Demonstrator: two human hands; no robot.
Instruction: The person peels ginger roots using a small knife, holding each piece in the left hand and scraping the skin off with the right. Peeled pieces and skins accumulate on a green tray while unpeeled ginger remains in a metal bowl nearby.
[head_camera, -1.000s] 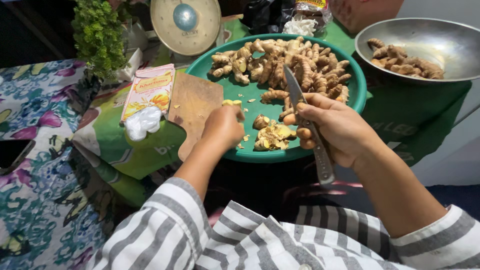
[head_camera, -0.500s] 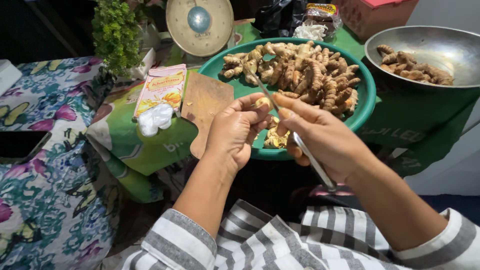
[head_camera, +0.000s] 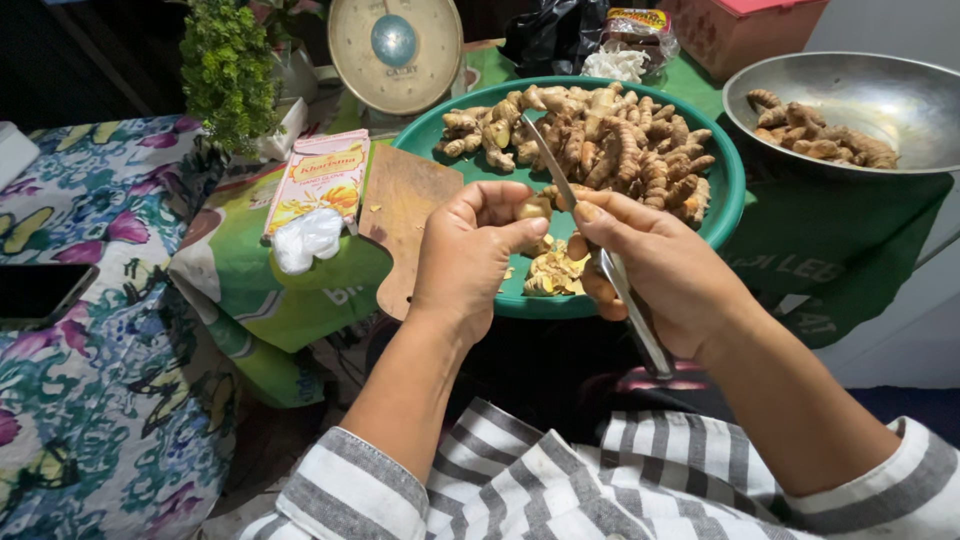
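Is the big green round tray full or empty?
Partly full. The green round tray holds a pile of knobbly yellow-brown roots at its far side; a small heap of peelings lies nearer.

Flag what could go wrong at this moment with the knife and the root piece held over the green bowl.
The knife blade passes close to the left hand thumb gripping the small root piece; a slip could cut it. The right hand holds the knife partly by the metal, a weak grip. Peelings lie near the green bowl rim and may spill.
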